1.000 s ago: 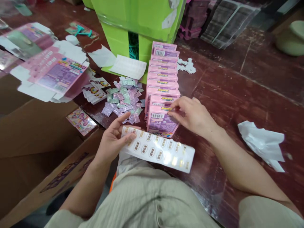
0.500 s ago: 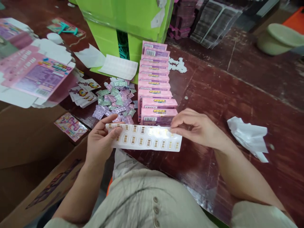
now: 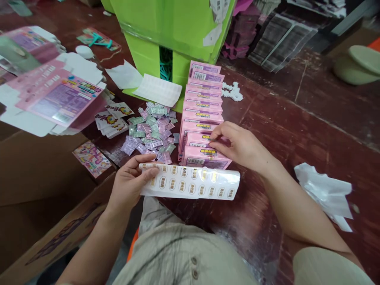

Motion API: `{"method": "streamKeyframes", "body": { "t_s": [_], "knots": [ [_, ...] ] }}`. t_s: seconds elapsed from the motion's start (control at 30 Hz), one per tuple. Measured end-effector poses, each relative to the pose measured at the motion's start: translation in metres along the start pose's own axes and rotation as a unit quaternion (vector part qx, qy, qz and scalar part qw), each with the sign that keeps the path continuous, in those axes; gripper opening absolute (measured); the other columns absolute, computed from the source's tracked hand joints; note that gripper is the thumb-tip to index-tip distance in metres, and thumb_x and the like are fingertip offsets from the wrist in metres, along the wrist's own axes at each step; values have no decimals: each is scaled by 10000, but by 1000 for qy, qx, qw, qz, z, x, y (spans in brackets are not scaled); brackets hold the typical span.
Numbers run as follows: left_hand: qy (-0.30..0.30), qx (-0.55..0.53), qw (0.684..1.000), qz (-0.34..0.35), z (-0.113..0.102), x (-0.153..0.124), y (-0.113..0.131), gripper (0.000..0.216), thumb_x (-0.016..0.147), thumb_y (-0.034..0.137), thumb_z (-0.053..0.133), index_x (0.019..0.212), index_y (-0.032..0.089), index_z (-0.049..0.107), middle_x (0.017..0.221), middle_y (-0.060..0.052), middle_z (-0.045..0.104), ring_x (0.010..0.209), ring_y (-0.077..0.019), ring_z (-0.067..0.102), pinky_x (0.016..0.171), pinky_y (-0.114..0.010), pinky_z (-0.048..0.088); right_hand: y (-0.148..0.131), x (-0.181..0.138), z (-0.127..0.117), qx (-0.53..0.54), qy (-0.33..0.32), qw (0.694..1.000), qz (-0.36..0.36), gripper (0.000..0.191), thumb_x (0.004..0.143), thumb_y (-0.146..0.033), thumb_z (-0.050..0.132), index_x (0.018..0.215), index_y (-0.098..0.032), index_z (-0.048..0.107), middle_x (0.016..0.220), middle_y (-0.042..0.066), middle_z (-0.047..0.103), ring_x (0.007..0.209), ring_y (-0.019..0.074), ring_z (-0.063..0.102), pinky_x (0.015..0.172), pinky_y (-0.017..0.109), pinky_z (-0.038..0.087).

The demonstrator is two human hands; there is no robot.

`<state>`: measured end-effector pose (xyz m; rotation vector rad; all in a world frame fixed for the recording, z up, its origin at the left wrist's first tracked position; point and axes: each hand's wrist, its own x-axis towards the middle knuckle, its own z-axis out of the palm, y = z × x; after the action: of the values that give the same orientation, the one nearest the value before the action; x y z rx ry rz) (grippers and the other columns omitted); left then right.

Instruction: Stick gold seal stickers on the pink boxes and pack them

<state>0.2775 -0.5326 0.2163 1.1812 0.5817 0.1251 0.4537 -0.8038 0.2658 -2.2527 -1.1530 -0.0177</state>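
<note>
"What's the surface like on your feed?"

"I have a glossy, scuffed dark-red tabletop [image 3: 267,126] under the row of pink cartons [image 3: 203,105]. Past the row's far end, to its right, I see a plastic-wrapped stack [image 3: 282,41]; well to the right of the row, a pale green tub [image 3: 356,67] and, nearer me, a crumpled white sheet [image 3: 323,192]."

"And containers?"

"A lime-green bin [image 3: 172,29] stands just behind the row's far end, teal pieces [image 3: 166,67] showing through its slot. Left of the row, on my side, is an open cardboard box [image 3: 47,170], its depths in shadow. The row's cartons stand one behind another; I can't see their contents. Flat pink cartons [image 3: 61,97] are stacked well left of the row. Purple, green and pink sachets [image 3: 152,130] lie heaped just beside it, with printed cards [image 3: 111,122] past them."

"Your hands?"

"My left hand [image 3: 130,180], near the row's near end, grips the sticker sheet [image 3: 190,185] between thumb and fingers. The sheet, gold lettering in ovals, is held just in front of the nearest carton. My right hand [image 3: 240,146] has thumb and forefinger pinched together at the row's right edge; I can't tell whether a sticker is between them."
</note>
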Motion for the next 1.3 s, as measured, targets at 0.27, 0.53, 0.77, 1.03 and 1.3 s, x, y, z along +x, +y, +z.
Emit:
{"method": "streamKeyframes", "body": {
  "t_s": [0.27, 0.53, 0.77, 1.03, 1.3],
  "knots": [
    [-6, 3, 1000, 22, 8, 20, 12, 457, 613, 279, 995, 993, 199, 753, 841, -24, 810, 630, -178, 753, 578, -262, 644, 3, -6, -5, -94, 11, 995, -26, 219, 1043, -392, 602, 1044, -266, 781, 1057, 85, 680, 999, 253, 641, 847, 411, 448],
    [2, -1, 1000, 29, 15, 29, 17, 475, 589, 283, 1002, 985, 186, 759, 814, -29, 798, 621, -180, 752, 579, -254, 636, -25, -10, -32, 179, -66, 981, -35, 123, 982, -347, 714, 926, -244, 750, 907, 26, 758, 865, 178, 691, 833, 351, 518],
    [-43, -6, 998, -37, 13, 32, 11, 434, 598, 282, 1010, 940, 177, 764, 760, -43, 794, 578, -177, 741, 537, -241, 618, 12, 26, -5, 144, 21, 989, 9, 145, 963, -365, 720, 914, -230, 699, 936, 42, 729, 856, 192, 670, 793, 347, 509],
    [-101, -4, 994, -48, 7, 37, 14, 362, 612, 267, 1005, 883, 186, 778, 755, -44, 791, 570, -169, 730, 520, -227, 599, 26, 33, 14, -105, 34, 994, -24, 100, 981, -288, 701, 1023, -216, 648, 1033, 58, 699, 900, 212, 635, 816, 362, 373],
    [-112, 25, 993, 24, 20, 44, 25, 347, 646, 296, 986, 903, 194, 777, 751, -35, 775, 582, -164, 712, 531, -234, 592, 14, 23, -3, -85, 10, 996, -7, 272, 1053, -449, 575, 1146, -311, 791, 1098, 74, 723, 1006, 252, 624, 871, 425, 416]
  ]
}}
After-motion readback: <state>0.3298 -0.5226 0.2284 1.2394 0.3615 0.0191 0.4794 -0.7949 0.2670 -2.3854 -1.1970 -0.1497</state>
